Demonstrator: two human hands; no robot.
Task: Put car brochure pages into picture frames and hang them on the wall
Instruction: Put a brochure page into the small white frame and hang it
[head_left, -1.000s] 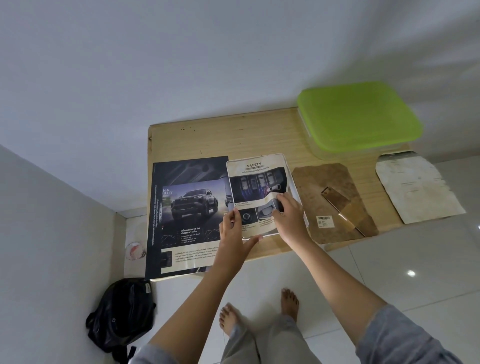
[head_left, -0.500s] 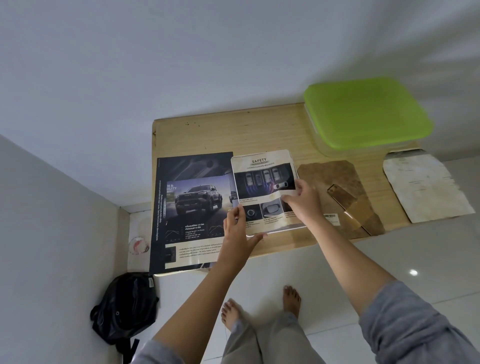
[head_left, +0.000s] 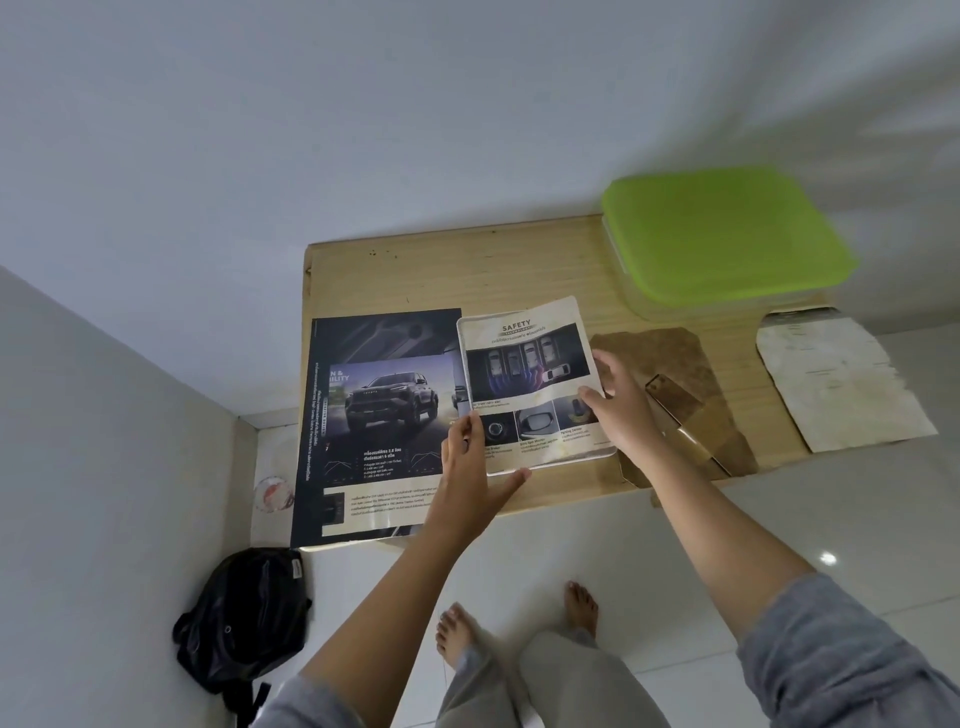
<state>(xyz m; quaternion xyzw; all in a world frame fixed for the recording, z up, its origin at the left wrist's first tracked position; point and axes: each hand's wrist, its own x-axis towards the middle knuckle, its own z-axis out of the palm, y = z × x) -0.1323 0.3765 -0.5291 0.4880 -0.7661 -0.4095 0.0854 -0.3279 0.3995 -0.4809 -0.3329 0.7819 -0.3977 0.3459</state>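
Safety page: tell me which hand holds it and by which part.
The left hand pinches the safety page at its lower left corner. The right hand lies over its right edge; whether it grips there cannot be told.

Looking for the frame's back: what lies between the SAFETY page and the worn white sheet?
A brown backing board, lying on the table, per the head view.
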